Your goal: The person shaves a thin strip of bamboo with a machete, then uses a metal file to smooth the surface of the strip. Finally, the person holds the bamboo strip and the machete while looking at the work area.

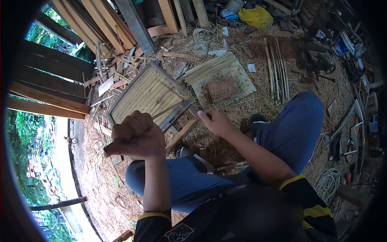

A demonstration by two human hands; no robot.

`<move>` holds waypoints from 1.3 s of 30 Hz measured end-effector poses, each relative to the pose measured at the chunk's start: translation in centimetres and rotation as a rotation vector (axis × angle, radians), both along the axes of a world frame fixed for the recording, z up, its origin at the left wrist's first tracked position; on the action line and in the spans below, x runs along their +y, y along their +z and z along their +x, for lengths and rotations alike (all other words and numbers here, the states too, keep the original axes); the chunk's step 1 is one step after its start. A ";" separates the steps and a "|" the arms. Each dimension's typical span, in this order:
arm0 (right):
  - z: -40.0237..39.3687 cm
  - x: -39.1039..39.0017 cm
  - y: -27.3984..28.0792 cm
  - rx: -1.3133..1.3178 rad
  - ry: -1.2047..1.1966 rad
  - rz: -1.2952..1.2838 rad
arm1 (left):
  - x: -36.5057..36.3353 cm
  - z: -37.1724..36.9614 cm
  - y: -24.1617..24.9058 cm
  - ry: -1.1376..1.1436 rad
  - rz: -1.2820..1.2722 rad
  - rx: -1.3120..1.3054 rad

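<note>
A wooden frame filled with bamboo slats (151,90) stands tilted in front of me, with wooden legs showing beneath its near side. My left hand (137,135) is closed in a fist over its near left edge, thumb pointing out to the left. From that fist a thin, light strip (167,109) runs toward the frame's right corner. At that corner my right hand (217,123) is closed around the frame's end, thumb on top; its other fingers are mostly hidden.
Beyond the frame, a bundle of thin bamboo strips (211,66) and a reddish-brown block (221,88) lie on a pale board (248,86). Long strips (276,70) rest farther right. Planks (98,24) lean at the back left. Shavings and offcuts cover the ground; coiled cable (328,181) lies right.
</note>
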State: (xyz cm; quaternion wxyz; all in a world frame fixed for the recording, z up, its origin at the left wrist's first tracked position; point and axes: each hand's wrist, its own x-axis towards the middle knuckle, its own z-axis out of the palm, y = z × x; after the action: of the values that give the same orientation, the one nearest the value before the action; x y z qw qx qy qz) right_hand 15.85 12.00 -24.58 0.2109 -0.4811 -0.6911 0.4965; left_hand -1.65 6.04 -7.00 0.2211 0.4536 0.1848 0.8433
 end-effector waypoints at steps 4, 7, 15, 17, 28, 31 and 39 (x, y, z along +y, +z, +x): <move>0.3 0.5 0.5 -0.080 0.008 -0.078 | 0.2 0.1 0.2 0.008 -0.002 0.000; 0.3 -0.2 0.9 -0.054 0.006 -0.111 | 0.0 0.3 0.1 0.035 -0.028 0.024; -0.2 0.8 -1.1 -0.175 -0.063 -0.121 | 0.2 1.0 0.7 0.077 -0.036 0.101; -0.3 0.9 -1.2 -0.167 -0.082 -0.135 | 0.4 1.6 1.0 0.104 -0.046 0.108; -1.6 -1.7 5.7 -0.026 -0.013 -0.020 | 0.5 -1.9 0.3 0.066 -0.087 -0.017; -1.5 -2.1 6.4 -0.053 0.015 -0.031 | 0.4 -2.2 0.1 0.050 -0.091 -0.014; -1.6 -2.0 3.3 -0.001 -0.017 -0.021 | 0.2 -2.0 -0.1 0.070 -0.088 -0.031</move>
State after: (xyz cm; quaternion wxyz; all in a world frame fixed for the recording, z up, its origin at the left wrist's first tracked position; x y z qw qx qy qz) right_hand 14.27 10.02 -21.28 0.2094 -0.4894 -0.6818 0.5017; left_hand -3.63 6.24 -7.12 0.2140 0.4238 0.2338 0.8485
